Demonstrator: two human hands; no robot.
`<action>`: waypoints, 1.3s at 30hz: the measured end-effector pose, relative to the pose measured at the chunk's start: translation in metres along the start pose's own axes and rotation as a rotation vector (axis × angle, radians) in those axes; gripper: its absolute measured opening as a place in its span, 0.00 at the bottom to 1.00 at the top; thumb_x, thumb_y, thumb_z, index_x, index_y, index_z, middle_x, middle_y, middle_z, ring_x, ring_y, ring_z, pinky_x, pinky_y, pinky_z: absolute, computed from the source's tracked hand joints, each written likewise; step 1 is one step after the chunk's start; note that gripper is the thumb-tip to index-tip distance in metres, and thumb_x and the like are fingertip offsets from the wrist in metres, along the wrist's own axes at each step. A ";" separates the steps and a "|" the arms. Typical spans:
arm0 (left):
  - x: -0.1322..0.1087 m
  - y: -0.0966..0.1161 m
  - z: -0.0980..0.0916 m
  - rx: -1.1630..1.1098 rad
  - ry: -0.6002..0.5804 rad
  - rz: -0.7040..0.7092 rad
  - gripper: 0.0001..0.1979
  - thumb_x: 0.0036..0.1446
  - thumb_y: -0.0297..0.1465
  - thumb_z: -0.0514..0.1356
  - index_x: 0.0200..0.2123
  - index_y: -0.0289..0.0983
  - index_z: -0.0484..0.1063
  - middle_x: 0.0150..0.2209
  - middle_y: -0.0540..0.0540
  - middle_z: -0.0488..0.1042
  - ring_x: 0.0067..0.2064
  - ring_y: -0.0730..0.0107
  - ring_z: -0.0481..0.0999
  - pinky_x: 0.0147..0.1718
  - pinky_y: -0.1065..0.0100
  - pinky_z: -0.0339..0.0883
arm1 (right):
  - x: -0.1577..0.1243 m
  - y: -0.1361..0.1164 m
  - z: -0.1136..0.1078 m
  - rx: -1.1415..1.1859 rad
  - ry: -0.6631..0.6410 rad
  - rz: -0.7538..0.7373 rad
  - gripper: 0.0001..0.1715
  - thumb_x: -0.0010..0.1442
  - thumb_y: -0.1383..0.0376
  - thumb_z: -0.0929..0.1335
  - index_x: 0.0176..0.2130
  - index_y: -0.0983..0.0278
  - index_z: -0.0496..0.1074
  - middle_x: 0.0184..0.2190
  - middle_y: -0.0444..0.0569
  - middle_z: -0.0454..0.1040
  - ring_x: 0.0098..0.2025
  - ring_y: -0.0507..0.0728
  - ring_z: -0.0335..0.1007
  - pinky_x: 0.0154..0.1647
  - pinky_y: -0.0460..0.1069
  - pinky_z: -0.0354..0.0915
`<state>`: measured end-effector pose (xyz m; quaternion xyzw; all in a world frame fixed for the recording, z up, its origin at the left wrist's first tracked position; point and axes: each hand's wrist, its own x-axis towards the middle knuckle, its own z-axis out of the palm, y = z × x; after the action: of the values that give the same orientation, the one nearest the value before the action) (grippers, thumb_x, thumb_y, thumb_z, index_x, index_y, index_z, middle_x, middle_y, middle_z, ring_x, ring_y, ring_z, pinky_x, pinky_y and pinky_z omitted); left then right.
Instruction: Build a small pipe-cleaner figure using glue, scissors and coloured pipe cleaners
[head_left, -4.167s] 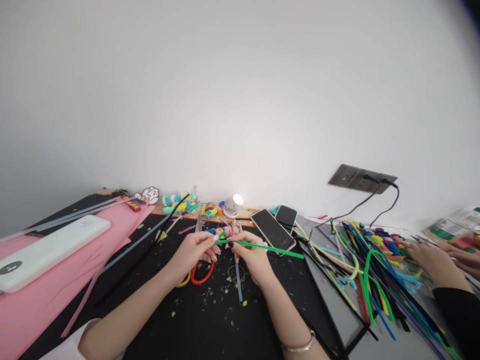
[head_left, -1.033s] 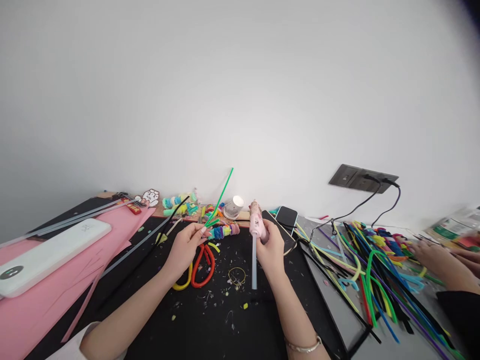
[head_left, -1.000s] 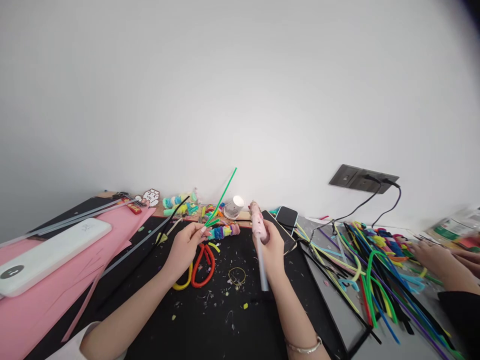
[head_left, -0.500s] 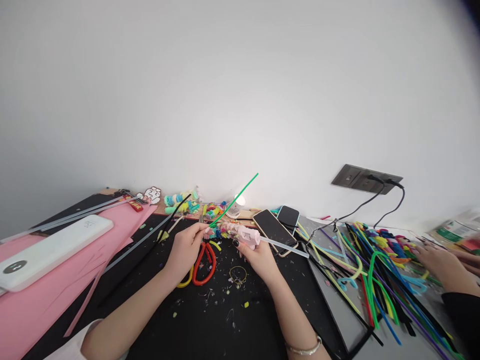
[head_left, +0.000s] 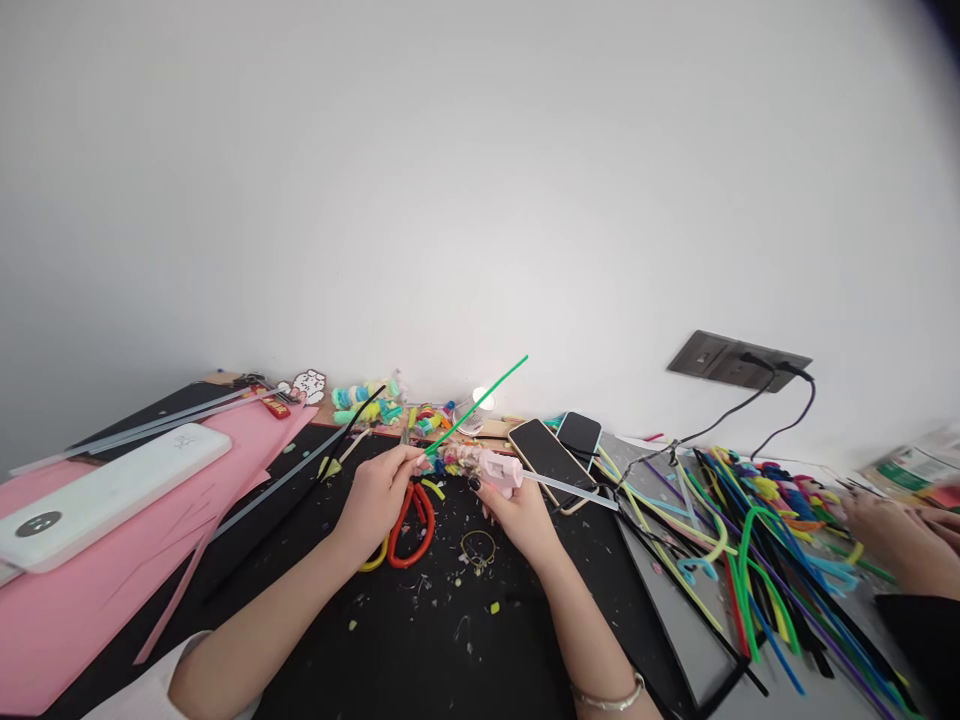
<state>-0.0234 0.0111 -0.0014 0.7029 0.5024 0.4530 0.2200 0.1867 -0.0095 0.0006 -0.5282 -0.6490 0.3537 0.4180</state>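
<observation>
One green pipe cleaner [head_left: 496, 388] is pinched near its lower end btwn the fingers [head_left: 409, 457] of the L hand [head_left: 375, 497], held over the black worktop [head_left: 450, 670]; its free length is angled up & to the right, across the front of a white paper cup [head_left: 469, 427]. A pink glue gun [head_left: 501, 470] is gripped in the R hand [head_left: 521, 515], fingers closed round it, partly hidden. Its front end is aimed left, twd the L fingers; whether anything's touched by the tip can't be told. A clear glue stick [head_left: 570, 489] is stuck out of its back end, pointed right, in front of a larger phone [head_left: 551, 455].

Just by the L fingertips, a multicoloured roll [head_left: 440, 464] is partly covered by hand & gun. Below, scissors [head_left: 409, 562] w/ red & yellow handles are laid, & small scraps are scattered.

Behind the larger phone a smaller phone [head_left: 580, 433] is placed; pastel rolls [head_left: 364, 393] are lined up nr the wall. Far left, pink sheets [head_left: 112, 600] are topped by a white power bank [head_left: 112, 495]. Far right, assorted pipe cleaners [head_left: 750, 560] are heaped on a grey surface [head_left: 675, 625], w/ a co-worker's hand [head_left: 896, 540] & dark sleeve [head_left: 919, 630] seen beyond. Two plugs are fitted in a wall socket [head_left: 705, 358].
</observation>
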 end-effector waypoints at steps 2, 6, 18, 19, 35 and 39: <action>0.000 0.000 0.000 0.007 0.002 0.004 0.13 0.61 0.34 0.49 0.35 0.38 0.73 0.33 0.46 0.79 0.36 0.63 0.78 0.36 0.66 0.66 | 0.001 0.002 0.000 0.002 0.006 -0.002 0.12 0.56 0.59 0.67 0.36 0.65 0.72 0.18 0.41 0.66 0.20 0.51 0.58 0.21 0.45 0.56; -0.001 0.001 -0.001 0.016 0.000 0.008 0.13 0.61 0.34 0.49 0.35 0.38 0.72 0.33 0.46 0.79 0.35 0.63 0.77 0.36 0.67 0.66 | 0.001 0.003 0.000 0.019 0.026 0.013 0.11 0.55 0.60 0.67 0.35 0.65 0.71 0.18 0.40 0.65 0.20 0.51 0.59 0.21 0.45 0.56; -0.001 0.002 -0.002 0.026 0.030 0.011 0.13 0.60 0.34 0.49 0.35 0.39 0.73 0.34 0.46 0.80 0.36 0.61 0.78 0.35 0.66 0.68 | -0.002 -0.009 -0.002 -0.018 0.068 0.015 0.12 0.56 0.58 0.67 0.33 0.65 0.71 0.17 0.41 0.65 0.20 0.51 0.59 0.21 0.45 0.57; -0.001 0.002 -0.002 0.028 0.032 0.011 0.13 0.60 0.34 0.49 0.35 0.39 0.73 0.34 0.46 0.80 0.36 0.61 0.78 0.35 0.66 0.69 | -0.002 -0.009 -0.002 -0.020 0.069 0.017 0.12 0.56 0.58 0.67 0.34 0.65 0.71 0.17 0.41 0.65 0.20 0.51 0.59 0.21 0.45 0.57; 0.000 0.003 -0.004 0.039 0.042 0.008 0.13 0.61 0.35 0.49 0.34 0.39 0.73 0.34 0.46 0.80 0.37 0.61 0.78 0.35 0.66 0.66 | -0.003 -0.012 -0.006 -0.152 0.123 0.015 0.14 0.55 0.57 0.67 0.35 0.65 0.76 0.21 0.45 0.71 0.27 0.56 0.67 0.29 0.48 0.61; -0.001 0.004 -0.005 0.055 0.055 0.008 0.13 0.60 0.35 0.49 0.33 0.40 0.72 0.34 0.46 0.80 0.36 0.61 0.77 0.34 0.66 0.66 | -0.003 -0.014 -0.007 -0.185 0.127 0.021 0.15 0.55 0.57 0.67 0.37 0.64 0.77 0.24 0.47 0.74 0.31 0.58 0.69 0.32 0.49 0.63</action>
<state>-0.0256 0.0083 0.0036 0.6979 0.5177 0.4590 0.1851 0.1884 -0.0148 0.0153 -0.5927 -0.6455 0.2625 0.4039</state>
